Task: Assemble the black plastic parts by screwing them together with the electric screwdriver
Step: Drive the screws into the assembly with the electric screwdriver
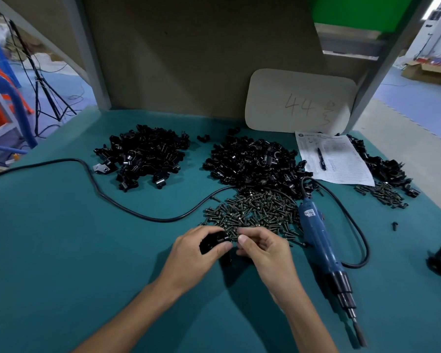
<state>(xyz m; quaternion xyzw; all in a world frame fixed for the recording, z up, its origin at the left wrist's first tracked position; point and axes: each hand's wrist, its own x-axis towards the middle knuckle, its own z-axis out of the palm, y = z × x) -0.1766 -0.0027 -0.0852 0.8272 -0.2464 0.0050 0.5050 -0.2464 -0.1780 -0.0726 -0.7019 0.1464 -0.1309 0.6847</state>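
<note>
Holds a glossy, lumpy black plastic part (211, 242) in the curled left grip (196, 253), over the matte teal bench (61, 238), midway along its front half. Sets the bunched fingertips of the right grip (265, 250) against that part; cannot tell if pinching anything. Just behind, a heap of slender dark screws (255, 212). Toward the right edge, the blue cylindrical electric screwdriver (318, 240), lying flat, bit toward the front edge. Toward the back edge, a left mound (143, 156) and a middle mound (252, 164) of shiny black parts.
</note>
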